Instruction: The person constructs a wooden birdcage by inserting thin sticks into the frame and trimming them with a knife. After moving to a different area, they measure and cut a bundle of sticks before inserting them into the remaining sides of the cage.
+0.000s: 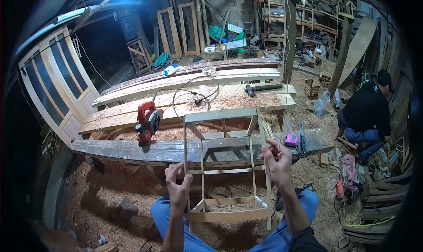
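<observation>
A small frame of thin wooden strips (229,216), like a stool or rack frame, stands between my knees and leans on the dark work beam (119,150). My left hand (177,188) is closed at its left upright, fingers curled around the strip. On the opposite side my right hand (278,166) is closed, thumb and fingers pinched at the right upright; its fingertips partly hide the contact. A pink tape measure (291,140) lies on the beam just beyond my right hand, beside a dark, narrow tool (302,137).
A red electric planer (147,120) with a black cord sits on the beam at left. Planks (105,126) with shavings and a hammer (263,89) lie behind. At right, a person (368,111) crouches near a red power tool (340,189). Shavings cover the floor.
</observation>
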Demonstrator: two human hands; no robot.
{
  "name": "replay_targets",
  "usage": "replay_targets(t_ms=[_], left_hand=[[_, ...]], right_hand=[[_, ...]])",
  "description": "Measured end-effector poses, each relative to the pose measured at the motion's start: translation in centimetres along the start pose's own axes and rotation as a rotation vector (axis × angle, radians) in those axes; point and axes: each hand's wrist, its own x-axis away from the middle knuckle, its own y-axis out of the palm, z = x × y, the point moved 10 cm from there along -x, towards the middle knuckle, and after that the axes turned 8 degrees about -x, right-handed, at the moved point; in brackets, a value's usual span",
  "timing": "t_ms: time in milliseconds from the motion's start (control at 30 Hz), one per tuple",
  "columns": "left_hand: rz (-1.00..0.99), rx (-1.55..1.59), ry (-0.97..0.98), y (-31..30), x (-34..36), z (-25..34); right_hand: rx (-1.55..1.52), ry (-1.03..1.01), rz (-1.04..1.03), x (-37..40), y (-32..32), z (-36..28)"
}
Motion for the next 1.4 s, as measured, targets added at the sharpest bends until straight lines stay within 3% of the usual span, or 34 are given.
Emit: replay_targets(t_ms=[67, 133, 233, 367, 433, 667, 733, 800, 867, 900, 1000, 1133, 1167, 1267, 1333, 1400], left_hand=[[0.087, 0.519, -0.051, 0.8, -1.2, -1.3], [0.048, 0.470, -0.007, 0.8, -2.2, -0.4], [-0.189, 0.555, 0.141, 2.6, -2.0, 1.4], [-0.134, 0.550, 0.142, 2.0, -0.5, 2.3], [-0.168, 0.742, 0.093, 2.5, -0.2, 2.3], [-0.044, 0.783, 0.093, 2.0, -0.1, 1.5], [-0.026, 0.805, 0.038, 1.5, -1.1, 2.3], [-0.014, 0.840, 0.005, 1.1, -2.3, 2.9], [-0.036, 0.846, 0.016, 1.0, -3.3, 3.5], [-0.009, 0.885, -0.008, 1.1, -4.0, 2.8], [0.029, 0.968, -0.028, 1.2, -4.6, 1.7], [0.102, 0.928, -0.056, 1.1, -1.6, 1.9], [0.167, 0.922, -0.056, 0.8, -0.6, 1.7], [0.241, 0.856, -0.038, 0.4, 2.3, 1.1], [0.178, 0.734, 0.015, -0.2, 3.0, 1.7], [0.146, 0.788, -0.023, -1.7, 2.0, 1.0]], right_hand=[[-0.044, 0.044, -0.004, -0.1, 0.5, 0.3], [0.030, -0.040, 0.070, -0.5, 0.3, -1.7], [0.130, -0.038, -0.003, -0.6, 0.1, -1.3], [0.209, -0.004, -0.045, 0.4, 0.6, -1.3], [0.315, -0.012, -0.047, 0.6, 0.7, -2.3], [0.246, 0.035, -0.115, 2.8, 1.5, -3.3], [0.334, 0.198, -0.248, 4.1, 1.6, -3.3], [0.421, 0.113, -0.251, 4.8, 1.5, -3.6], [0.676, -0.120, -0.239, 4.7, 1.5, -5.2], [0.558, 0.067, -0.264, 4.7, 1.9, -5.3], [0.543, 0.163, -0.344, 4.8, 2.1, -4.5], [0.647, 0.078, -0.327, 5.5, 2.0, -6.6], [0.732, -0.109, -0.284, 5.5, 2.3, -7.5], [0.862, -0.039, -0.109, 4.9, 2.0, -6.9], [0.831, -0.124, -0.085, 5.3, 2.1, -6.9], [0.675, 0.010, -0.056, 6.5, 1.2, -5.1]])
